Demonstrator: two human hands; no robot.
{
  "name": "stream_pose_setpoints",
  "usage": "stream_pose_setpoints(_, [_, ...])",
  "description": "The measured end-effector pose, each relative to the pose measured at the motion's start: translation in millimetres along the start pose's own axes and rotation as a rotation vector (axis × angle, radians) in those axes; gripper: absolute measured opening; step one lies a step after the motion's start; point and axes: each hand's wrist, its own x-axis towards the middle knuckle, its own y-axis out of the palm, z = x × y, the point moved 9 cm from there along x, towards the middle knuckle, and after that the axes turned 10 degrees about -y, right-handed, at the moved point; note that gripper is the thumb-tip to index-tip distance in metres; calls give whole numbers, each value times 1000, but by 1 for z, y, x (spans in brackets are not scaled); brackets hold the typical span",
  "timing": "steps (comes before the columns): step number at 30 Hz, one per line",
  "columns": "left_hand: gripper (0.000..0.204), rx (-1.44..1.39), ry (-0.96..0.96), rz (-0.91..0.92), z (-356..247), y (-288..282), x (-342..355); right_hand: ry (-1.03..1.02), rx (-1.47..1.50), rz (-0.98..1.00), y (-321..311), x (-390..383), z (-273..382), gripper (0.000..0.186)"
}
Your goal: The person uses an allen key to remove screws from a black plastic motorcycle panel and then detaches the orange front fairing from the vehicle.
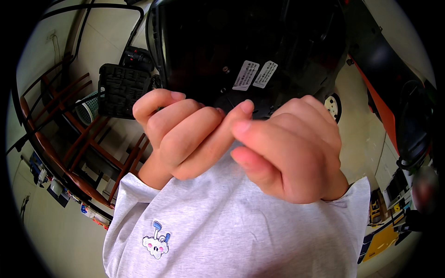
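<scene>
A large glossy black panel (199, 37) with two white printed labels (245, 74) fills the upper middle of the head view. At its near edge, my left hand (185, 134) has curled fingers, with one reaching toward the middle. My right hand (289, 148) is curled beside it, its index fingertip at that left finger's tip or just in front of it; whether they touch I cannot tell. Whatever either hand grips under the panel's edge, if anything, is hidden. Both hands are in front of my light grey shirt (213, 231).
A black moulded case (123, 90) and a dark power tool (136, 58) lie left of the panel. Beyond are wooden chairs (69, 153) and a green basket (85, 111). A black and orange object (375, 92) stands at the right, above a yellow item (380, 245).
</scene>
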Motion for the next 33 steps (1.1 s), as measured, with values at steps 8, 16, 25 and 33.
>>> stream_pose_setpoints(8, [24, 47, 31, 93, 2, 0, 1, 387, 571, -103, 3, -10, -23, 23])
stream_pose_setpoints(16, [26, 57, 15, 132, 1, 1, -3, -78, -153, -10, -14, -6, -2, 30])
stream_pose_setpoints(25, [25, 70, 1, 98, 2, 2, 0, 54, -154, 1, -5, -9, -3, 26])
stream_pose_setpoints(33, [29, 56, 25, 98, 0, 5, -1, 112, -136, 131, 0, -13, -7, 27])
